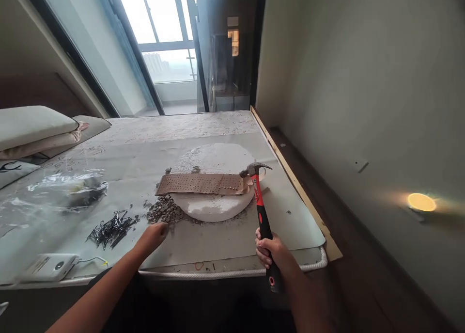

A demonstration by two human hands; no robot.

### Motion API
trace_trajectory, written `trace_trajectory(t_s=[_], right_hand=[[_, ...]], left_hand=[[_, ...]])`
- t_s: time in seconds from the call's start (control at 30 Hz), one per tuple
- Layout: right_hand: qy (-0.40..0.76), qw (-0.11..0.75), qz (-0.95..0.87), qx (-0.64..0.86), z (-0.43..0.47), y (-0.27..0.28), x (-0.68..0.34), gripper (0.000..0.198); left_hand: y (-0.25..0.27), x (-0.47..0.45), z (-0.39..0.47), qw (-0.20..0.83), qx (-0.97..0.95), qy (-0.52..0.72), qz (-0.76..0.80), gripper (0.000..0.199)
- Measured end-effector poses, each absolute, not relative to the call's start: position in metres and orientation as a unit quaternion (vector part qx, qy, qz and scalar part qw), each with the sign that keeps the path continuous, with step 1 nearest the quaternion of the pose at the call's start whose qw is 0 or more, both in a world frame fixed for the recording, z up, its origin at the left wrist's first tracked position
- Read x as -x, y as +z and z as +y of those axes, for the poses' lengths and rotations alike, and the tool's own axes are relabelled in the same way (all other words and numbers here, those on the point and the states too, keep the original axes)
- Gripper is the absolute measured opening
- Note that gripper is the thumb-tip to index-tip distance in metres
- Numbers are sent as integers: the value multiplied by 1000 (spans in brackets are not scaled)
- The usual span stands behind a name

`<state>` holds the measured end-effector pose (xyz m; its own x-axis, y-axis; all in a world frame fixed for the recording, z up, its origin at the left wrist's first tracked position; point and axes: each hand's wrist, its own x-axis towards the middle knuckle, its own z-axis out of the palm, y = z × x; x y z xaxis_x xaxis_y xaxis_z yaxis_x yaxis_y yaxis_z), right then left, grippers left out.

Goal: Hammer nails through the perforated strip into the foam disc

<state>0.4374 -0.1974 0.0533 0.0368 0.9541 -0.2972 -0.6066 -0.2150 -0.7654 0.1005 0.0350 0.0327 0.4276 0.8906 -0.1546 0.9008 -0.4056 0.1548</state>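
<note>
Right hand is wrapped around a claw hammer, whose head appears at the right end of a brown strip pierced with rows of holes. The strip lies across a round white block on a grey sheet. Left hand is curled beside a pile of stones; whether it pinches anything cannot be determined. Loose nails lie left of it.

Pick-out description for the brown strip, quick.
On the mattress, find the round white slab. The brown strip lies across it, right end by the hammer head. Unlike the slab, it's long, narrow and covered in rows of small dots.
</note>
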Motion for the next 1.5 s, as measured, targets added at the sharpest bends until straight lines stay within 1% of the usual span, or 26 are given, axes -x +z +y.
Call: trace_trajectory(t_s=[0.07,0.17,0.3,0.43,0.5,0.6,0.73,0.8,0.97,1.1,1.27,1.5], right_hand=[[659,601,-204,404,-200,58,-441,26],[659,615,-194,388,-204,62,-447,25],[660,620,-189,380,-207,64,-453,24],[657,619,-192,386,-208,64,-457,23],[654,620,-190,388,-209,63,-458,24],[655,623,-191,383,-210,62,-460,24],[658,621,-189,382,-212,64,-463,23],[658,619,-186,385,-213,66,-464,23],[656,622,-188,384,-214,63,-467,22],[654,626,-183,383,-214,61,-467,23],[659,620,-173,389,-216,65,-469,24],[658,616,-180,393,-216,66,-468,23]], left_hand=[[49,-104,36,151,-838,30,524,17],[78,-128,36,249,-818,82,511,29],[104,-197,35,391,-772,122,486,46],[109,-279,38,452,-761,209,416,48],[108,-312,41,461,-760,210,407,47],[106,-345,44,427,-781,204,408,41],[101,-369,46,293,-836,205,416,38],[96,-375,46,256,-849,203,416,39],[87,-382,45,248,-861,176,408,35],[83,-383,46,176,-890,174,383,37],[79,-382,52,132,-914,168,346,39],[67,-384,50,100,-926,208,300,40]])
